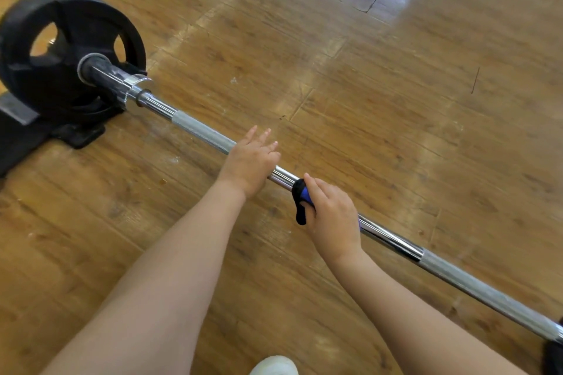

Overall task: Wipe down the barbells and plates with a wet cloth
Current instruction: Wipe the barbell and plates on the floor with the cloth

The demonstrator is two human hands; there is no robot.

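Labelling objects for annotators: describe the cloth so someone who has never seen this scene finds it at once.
Follow the long chrome barbell running diagonally across the wooden floor from the black plate at upper left. Near its middle, the right hand grips a small cloth wrapped on the bar. It is the only blue-and-black thing on the shiny shaft.

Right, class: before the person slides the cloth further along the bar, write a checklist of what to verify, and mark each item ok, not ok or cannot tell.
1. Cloth wrapped on the barbell: ok, the right hand grips it there.
2. Left hand steadying the bar: ok, it rests on the bar with fingers straight.
3. Path toward the plate free: not ok, the left hand lies in the way.
4. Cloth wet: cannot tell.
5. Plate seated on the sleeve: ok.
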